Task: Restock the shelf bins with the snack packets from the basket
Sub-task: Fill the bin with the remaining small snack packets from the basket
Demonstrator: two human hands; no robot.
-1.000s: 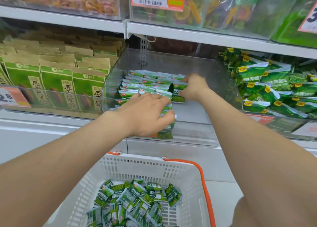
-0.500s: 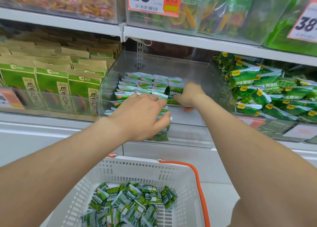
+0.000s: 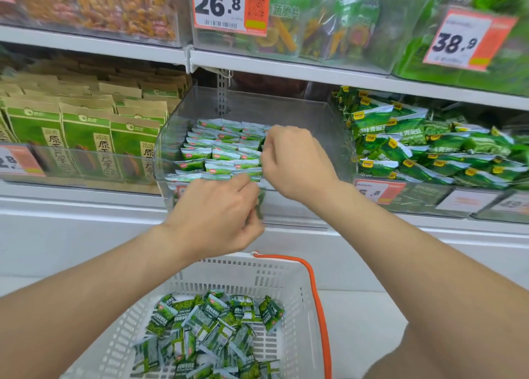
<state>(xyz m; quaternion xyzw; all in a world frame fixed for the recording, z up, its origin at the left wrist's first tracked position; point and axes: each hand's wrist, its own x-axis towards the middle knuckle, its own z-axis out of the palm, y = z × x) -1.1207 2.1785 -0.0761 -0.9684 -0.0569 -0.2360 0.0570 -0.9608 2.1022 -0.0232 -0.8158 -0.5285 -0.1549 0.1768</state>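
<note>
Right hand (image 3: 294, 161) pinches one packet (image 3: 262, 147) at the right end of the rows (image 3: 223, 152) inside the clear bin (image 3: 167, 138) — left hand (image 3: 217, 215), just below its lip, grips the spare stack (image 3: 260, 206).

The left forearm (image 3: 100, 287) and the right forearm (image 3: 415, 258) are bare along the whole length in view, from the picture's lower corners up to the wrists. Their surface is smooth. Through the wide-angle lens they look very thick close to the camera and narrow steadily toward the wrists. The left hand (image 3: 217, 215) and the right hand (image 3: 294, 161) are bare as well, with knuckles and faint tendon lines standing out on their backs and a slight crease at each wrist. At the lower right edge a rounded bare shape (image 3: 400, 361) shows, possibly a knee or thigh of the same person.
</note>
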